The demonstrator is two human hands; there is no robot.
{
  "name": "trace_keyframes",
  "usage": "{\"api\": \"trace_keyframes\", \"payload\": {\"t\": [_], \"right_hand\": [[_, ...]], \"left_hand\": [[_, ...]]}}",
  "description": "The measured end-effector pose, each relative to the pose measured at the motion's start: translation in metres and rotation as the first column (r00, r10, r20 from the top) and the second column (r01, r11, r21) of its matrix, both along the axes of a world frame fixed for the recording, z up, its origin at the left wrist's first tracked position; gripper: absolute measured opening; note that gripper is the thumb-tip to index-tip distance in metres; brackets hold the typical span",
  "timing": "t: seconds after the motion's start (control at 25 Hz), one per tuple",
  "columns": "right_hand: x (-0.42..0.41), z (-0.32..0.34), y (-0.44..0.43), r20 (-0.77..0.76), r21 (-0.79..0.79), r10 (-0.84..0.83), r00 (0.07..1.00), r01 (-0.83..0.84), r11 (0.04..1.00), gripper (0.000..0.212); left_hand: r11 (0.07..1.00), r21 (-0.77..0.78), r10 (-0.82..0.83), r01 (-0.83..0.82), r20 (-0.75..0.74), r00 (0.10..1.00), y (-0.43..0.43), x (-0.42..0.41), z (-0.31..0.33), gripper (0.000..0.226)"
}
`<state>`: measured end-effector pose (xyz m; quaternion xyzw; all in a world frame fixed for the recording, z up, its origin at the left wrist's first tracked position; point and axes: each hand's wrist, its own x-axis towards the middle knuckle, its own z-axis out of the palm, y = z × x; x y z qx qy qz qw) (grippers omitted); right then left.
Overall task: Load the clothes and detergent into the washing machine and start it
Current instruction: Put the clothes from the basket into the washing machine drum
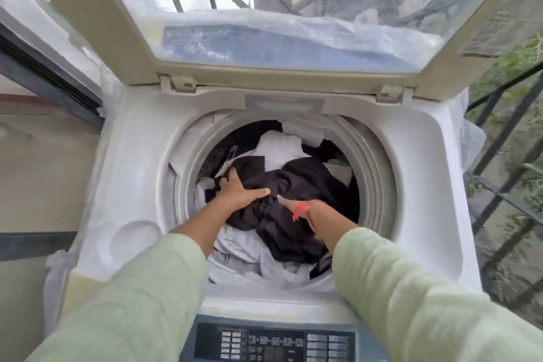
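A white top-loading washing machine [138, 185] stands with its lid [126, 38] raised. Its drum [379, 185] holds a heap of clothes: a black garment [308, 176] on top, and white clothes [279, 147] behind and below it. My left hand [239, 192] rests palm-down on the black garment at the left of the drum, thumb stretched out, fingertips sunk into the cloth. My right hand [289, 204] reaches into the folds of the same garment. Only one digit and the wrist with a red thread [302, 209] show. No detergent is in view.
The control panel [276, 344] with its buttons lies at the near edge, between my green sleeves. Clear plastic wrap [470, 138] covers the machine's sides and lid. A metal railing [505, 173] runs along the right, and a wall and window frame [50, 79] stand on the left.
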<state>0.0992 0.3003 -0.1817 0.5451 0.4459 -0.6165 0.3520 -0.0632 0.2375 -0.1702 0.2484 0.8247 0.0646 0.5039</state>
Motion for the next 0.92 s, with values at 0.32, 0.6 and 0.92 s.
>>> {"api": "trace_keyframes", "payload": {"t": [0.32, 0.6, 0.92], "right_hand": [[0.032, 0.06, 0.033, 0.349, 0.754, 0.535, 0.769, -0.569, 0.327, 0.113], [0.02, 0.003, 0.006, 0.401, 0.451, 0.755, 0.52, -0.829, 0.331, 0.159], [0.018, -0.077, -0.03, 0.433, 0.455, 0.716, 0.548, -0.818, 0.351, 0.14]], "left_hand": [[0.926, 0.367, 0.058, 0.087, -0.366, 0.929, -0.013, -0.011, -0.027, 0.024], [0.757, 0.053, -0.638, 0.652, -0.157, 0.754, -0.022, 0.006, -0.02, 0.137], [0.703, -0.21, -0.711, 0.679, -0.181, 0.68, -0.017, 0.033, -0.106, 0.132]]}}
